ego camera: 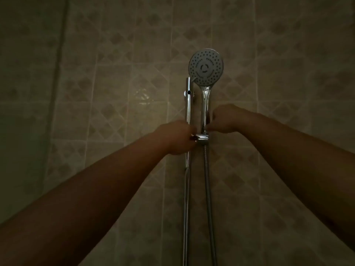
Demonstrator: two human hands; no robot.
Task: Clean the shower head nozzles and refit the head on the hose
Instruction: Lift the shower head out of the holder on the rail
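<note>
Dim light, tiled wall. Shower head (206,67) sits upright in its holder (202,139) on the slide rail (187,112), nozzle face toward the camera; hose (208,185) hangs straight down from below the holder, just beside the rail.

Left hand (177,137) is closed around the rail at the holder's side knob. Right hand (225,119) is at the base of the chrome handle (205,108), fingers (212,128) pinched in against it (too dark to tell whether they truly grip or only touch).

Judgement: opening step, taking the head down; head and hose look joined, nozzles not yet cleaned. Next move likely calls for steadying the holder while lifting the handle clear, then unscrewing the hose nut.
</note>
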